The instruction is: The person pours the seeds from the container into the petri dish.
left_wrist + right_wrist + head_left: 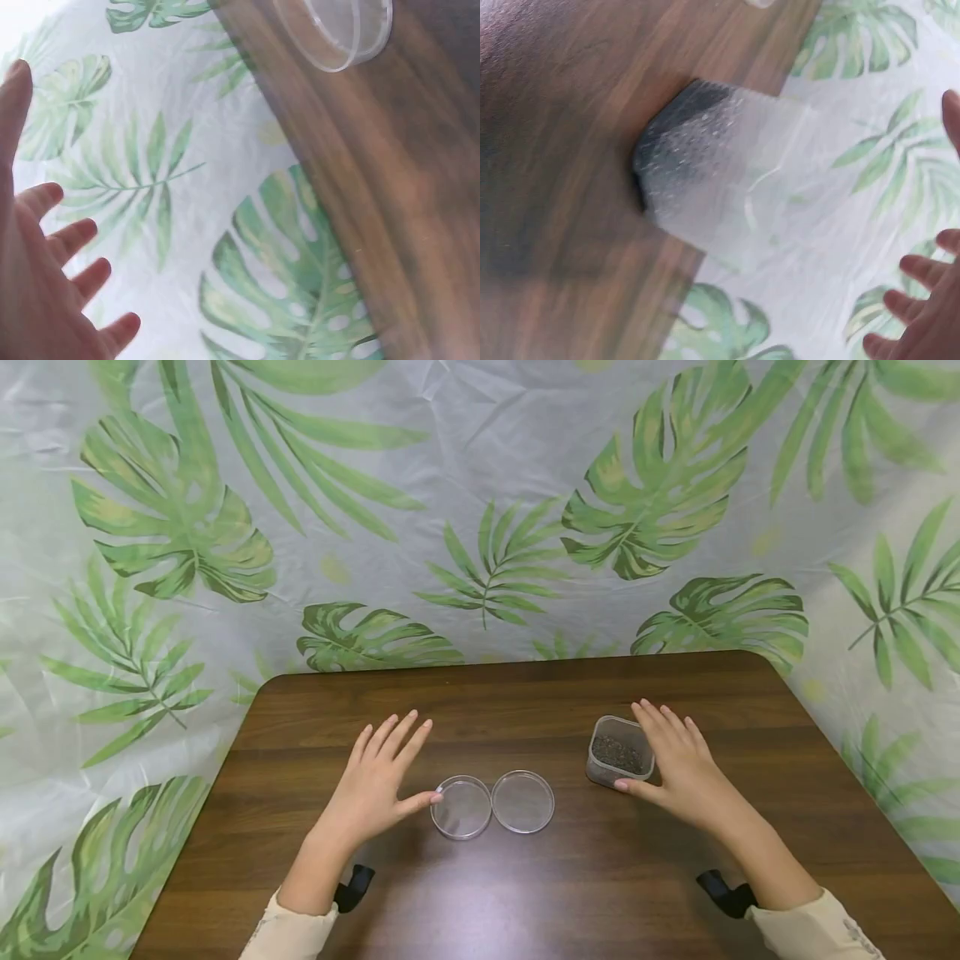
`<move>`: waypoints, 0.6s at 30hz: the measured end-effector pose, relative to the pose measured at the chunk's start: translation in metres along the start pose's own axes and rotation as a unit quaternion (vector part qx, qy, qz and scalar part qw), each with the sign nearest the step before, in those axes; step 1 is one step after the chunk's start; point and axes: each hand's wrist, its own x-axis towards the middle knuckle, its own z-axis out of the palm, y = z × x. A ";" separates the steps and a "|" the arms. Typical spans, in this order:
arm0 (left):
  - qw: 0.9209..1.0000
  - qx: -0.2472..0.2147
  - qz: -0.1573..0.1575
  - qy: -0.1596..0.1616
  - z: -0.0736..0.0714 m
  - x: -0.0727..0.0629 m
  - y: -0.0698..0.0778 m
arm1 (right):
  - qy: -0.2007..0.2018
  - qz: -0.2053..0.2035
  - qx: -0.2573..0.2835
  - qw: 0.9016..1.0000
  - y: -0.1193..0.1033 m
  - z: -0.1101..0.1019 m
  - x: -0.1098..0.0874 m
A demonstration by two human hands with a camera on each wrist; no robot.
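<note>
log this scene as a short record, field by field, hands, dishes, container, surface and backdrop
left hand: spread, holding nothing, nearest the left dish
right hand: spread, holding nothing, beside the container
dishes: two, round, clear, shallow; the right dish touches or nearly touches the other
container: clear, open-topped, partly filled with dark grains
surface: brown wood-grain table
backdrop: pale, green leaf print

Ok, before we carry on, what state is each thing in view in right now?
Left petri dish: lying flat, uncovered, looks empty.
Right petri dish: lying flat, uncovered, looks empty.
Clear plastic tub: upright, lidless, partly filled.
Dark soil-like grains: loose, inside the tub.
Left hand: fingers spread, holding nothing.
Right hand: fingers extended, beside the tub.
Leaf-print backdrop: hanging, creased.
</note>
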 end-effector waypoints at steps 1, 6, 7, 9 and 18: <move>1.000 -0.007 0.002 0.005 0.002 -0.001 0.000 | 0.005 0.001 0.013 1.000 0.003 0.001 0.000; 0.998 -0.054 -0.004 0.026 0.015 -0.006 -0.001 | 0.023 0.013 0.089 0.996 0.016 0.007 -0.002; 0.998 -0.064 -0.008 0.026 0.019 -0.007 -0.001 | 0.024 0.019 0.107 0.994 0.018 0.009 -0.002; 0.995 -0.091 -0.018 0.028 0.025 -0.010 0.000 | 0.027 0.029 0.142 0.989 0.024 0.013 -0.003; 0.962 -0.246 -0.120 0.005 0.057 -0.024 0.004 | 0.060 0.062 0.237 0.968 0.045 0.038 -0.006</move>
